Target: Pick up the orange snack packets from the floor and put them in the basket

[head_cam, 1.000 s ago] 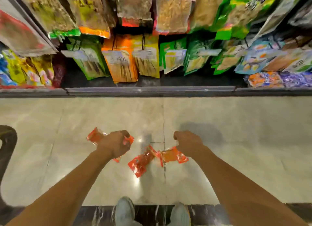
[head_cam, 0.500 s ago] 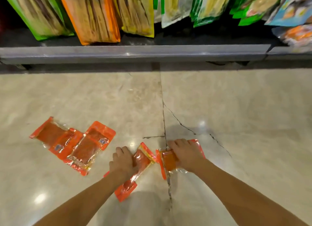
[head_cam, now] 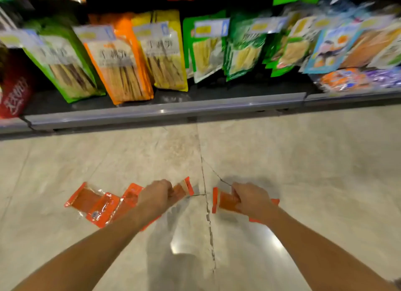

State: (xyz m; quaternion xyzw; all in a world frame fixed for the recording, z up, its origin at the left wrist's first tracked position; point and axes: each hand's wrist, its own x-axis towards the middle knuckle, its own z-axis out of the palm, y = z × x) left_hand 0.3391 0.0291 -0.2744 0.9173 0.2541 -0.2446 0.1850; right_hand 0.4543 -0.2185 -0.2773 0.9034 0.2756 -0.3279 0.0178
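My left hand [head_cam: 157, 196] is closed around an orange snack packet [head_cam: 183, 188] whose end sticks out to the right of my fist. My right hand [head_cam: 251, 200] grips another orange snack packet [head_cam: 223, 200], its orange edge pointing left. Both held packets are just above the pale tiled floor [head_cam: 303, 171]. Two more orange packets [head_cam: 95, 204] lie overlapping on the floor to the left of my left hand, and a third [head_cam: 130, 196] is partly hidden behind my left wrist. No basket is in view.
A low shop shelf [head_cam: 165, 111] runs across the far side, packed with green, orange and yellow snack bags [head_cam: 121, 60]. A crack [head_cam: 208, 214] runs through the tile joint between my hands. Open floor lies to the right.
Both hands have closed on the packets they were pressing on the floor and lifted them slightly. The camera has tilted up, showing more of the shelf.
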